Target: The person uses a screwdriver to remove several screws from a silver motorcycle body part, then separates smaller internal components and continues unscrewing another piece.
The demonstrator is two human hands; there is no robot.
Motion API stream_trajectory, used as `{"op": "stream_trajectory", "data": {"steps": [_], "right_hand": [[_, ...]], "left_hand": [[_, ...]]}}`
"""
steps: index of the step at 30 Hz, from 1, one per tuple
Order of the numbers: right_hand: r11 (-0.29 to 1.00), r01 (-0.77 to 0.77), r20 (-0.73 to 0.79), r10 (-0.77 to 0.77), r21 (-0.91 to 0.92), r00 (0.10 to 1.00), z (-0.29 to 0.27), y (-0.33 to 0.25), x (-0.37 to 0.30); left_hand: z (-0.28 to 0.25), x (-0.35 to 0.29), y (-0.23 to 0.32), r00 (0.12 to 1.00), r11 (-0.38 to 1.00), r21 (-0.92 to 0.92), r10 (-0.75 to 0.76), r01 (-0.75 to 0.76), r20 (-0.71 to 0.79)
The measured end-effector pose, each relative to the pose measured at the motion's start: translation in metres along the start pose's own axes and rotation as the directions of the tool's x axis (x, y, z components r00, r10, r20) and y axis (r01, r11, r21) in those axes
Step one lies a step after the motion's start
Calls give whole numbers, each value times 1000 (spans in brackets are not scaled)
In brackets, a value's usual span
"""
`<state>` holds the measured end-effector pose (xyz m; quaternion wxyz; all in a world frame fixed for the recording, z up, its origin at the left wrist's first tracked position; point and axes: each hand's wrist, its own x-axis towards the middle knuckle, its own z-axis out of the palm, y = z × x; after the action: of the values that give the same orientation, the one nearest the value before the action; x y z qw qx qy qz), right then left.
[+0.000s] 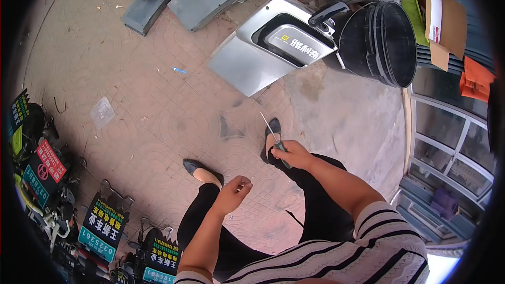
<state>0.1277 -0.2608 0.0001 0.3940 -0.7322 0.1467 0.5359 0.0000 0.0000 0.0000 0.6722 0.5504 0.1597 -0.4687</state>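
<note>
My right hand [293, 154] is wrapped round the dark handle of a screwdriver [269, 126], in front of my right knee. Its thin metal shaft points up and away, above my right shoe. My left hand [234, 194] hangs in the air by my left knee, fingers curled in and thumb close to them. Whatever may be inside these fingers is too small or hidden to make out. Neither hand touches the large silver casing [252, 66] with a black-framed inset, which lies farther off on the paving. The screwdriver tip is well apart from it.
Beside the casing lies a black bucket [363, 47] on its side. Grey plastic cases [194, 5] lie at the far left of it. A cardboard box [444, 16] and an orange bag [476, 79] are at the right. Parked scooters with signs [102, 226] line the left.
</note>
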Motion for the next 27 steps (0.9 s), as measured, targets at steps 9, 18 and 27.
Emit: {"op": "stream_trajectory", "data": {"steps": [9,18,27], "right_hand": [[881,461,-280,-420,101,863,-45,-70,67],[579,798,-899,-421,-168,117,-146,-136,77],[639,748,-903,-196,179,383,-237,-205,112]], "left_hand": [[-67,39,-15,946,674,705,323,-220,-13],[-112,57,34,914,452,842,391,-294,109],[-122,44,65,815,80,939,525,-335,246]]}}
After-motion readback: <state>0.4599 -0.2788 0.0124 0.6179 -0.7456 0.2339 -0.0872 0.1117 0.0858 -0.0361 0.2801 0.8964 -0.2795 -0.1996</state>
